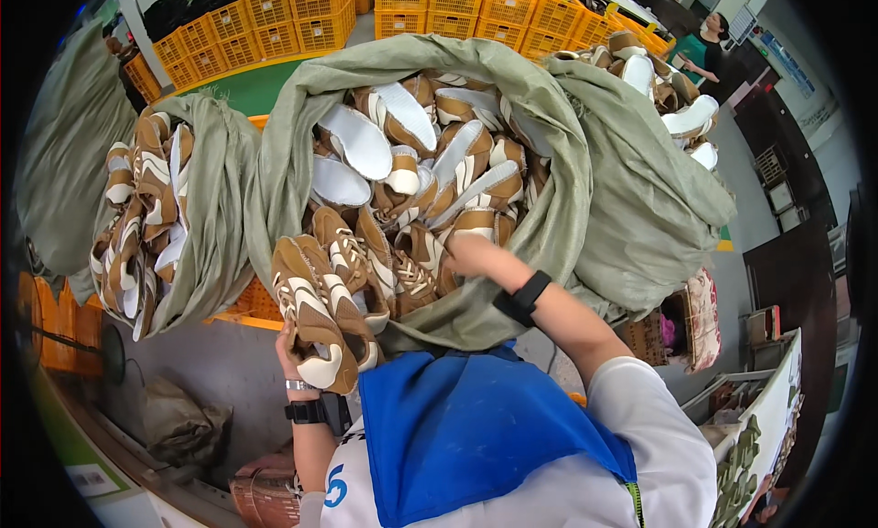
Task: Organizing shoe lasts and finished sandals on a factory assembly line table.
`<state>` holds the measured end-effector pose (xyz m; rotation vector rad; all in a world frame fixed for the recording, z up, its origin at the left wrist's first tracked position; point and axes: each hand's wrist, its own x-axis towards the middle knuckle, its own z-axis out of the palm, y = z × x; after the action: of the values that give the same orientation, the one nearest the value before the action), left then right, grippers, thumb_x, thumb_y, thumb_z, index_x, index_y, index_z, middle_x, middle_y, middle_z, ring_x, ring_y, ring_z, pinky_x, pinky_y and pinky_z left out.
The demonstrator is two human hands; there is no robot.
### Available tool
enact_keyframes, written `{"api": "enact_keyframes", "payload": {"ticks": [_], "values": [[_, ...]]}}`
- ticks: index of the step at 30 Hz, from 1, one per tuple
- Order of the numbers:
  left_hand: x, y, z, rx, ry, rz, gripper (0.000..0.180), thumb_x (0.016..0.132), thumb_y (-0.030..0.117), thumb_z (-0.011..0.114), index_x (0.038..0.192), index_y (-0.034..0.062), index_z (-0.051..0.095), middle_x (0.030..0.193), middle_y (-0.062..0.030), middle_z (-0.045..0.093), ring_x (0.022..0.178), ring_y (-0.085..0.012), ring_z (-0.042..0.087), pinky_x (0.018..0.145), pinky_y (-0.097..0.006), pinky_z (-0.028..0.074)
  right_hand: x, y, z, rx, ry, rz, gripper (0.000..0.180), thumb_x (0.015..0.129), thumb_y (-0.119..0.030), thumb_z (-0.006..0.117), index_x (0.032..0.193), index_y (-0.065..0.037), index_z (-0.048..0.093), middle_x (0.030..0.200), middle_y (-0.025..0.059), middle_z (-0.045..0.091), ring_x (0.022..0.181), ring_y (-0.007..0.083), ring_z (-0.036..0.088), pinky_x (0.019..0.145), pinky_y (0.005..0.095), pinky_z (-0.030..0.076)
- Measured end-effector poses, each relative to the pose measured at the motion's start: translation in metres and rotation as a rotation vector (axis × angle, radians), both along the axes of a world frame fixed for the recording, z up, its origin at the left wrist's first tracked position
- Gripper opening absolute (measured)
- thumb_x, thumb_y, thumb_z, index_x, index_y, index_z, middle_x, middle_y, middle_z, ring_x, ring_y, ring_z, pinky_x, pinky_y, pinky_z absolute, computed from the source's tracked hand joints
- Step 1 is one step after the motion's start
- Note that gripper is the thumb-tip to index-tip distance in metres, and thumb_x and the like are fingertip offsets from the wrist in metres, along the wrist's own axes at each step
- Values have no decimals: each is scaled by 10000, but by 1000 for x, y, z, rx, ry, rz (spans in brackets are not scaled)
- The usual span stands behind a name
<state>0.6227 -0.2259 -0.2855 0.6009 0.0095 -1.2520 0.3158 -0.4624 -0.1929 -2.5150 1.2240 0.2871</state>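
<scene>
A big green woven sack (567, 199) stands open in front of me, full of several brown-and-white sneakers (439, 162). My left hand (291, 352) grips two brown-and-white sneakers (315, 313) stacked together, held at the sack's near left rim. My right hand (468, 254) reaches into the sack and rests on the shoes near the front of the pile; its fingers are partly hidden among them. A black band sits on each wrist.
A second green sack (215, 226) with the same sneakers stands at the left, a third sack (649, 208) at the right. Orange plastic crates (302, 16) line the back. Another person (709, 48) stands at the far right. A woven basket (651, 338) sits low right.
</scene>
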Motion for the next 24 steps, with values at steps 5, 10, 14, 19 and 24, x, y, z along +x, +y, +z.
{"api": "enact_keyframes", "payload": {"ticks": [5,10,14,19,24], "values": [[-4,-6,14,23,-266,29,738,671,-43,675,1307,45,310,1193,-106,478,1040,-218,523,876,-337,471,9,33,-10,78,224,-8,345,690,-345,639,835,-32,655,830,182,647,792,313,635,663,415,492],[-2,-10,21,55,-421,2,680,680,-42,657,1288,41,364,1168,-107,508,1021,-204,538,847,-330,483,-3,27,-22,60,-328,-250,178,678,-172,612,750,-9,623,768,180,633,700,293,625,628,378,485],[-6,-9,37,4,-337,2,559,733,-19,600,1257,31,413,1124,-94,540,1010,-193,548,836,-327,488,-16,-10,27,455,-948,-651,65,766,-113,594,760,-52,616,689,29,605,588,127,550,515,267,432],[0,-15,35,-61,-192,-95,456,826,109,521,1264,42,418,1173,-107,535,1018,-233,559,854,-344,489,-47,-45,81,1009,-1225,-769,178,859,-86,549,978,42,581,907,114,639,804,183,640,712,320,545],[0,-23,74,-13,-205,-139,490,895,160,437,1363,103,302,1265,-125,476,1056,-255,546,895,-362,467,-88,-61,121,1128,-1117,-327,177,835,-90,604,979,12,603,893,50,646,785,104,625,706,230,508]]}}
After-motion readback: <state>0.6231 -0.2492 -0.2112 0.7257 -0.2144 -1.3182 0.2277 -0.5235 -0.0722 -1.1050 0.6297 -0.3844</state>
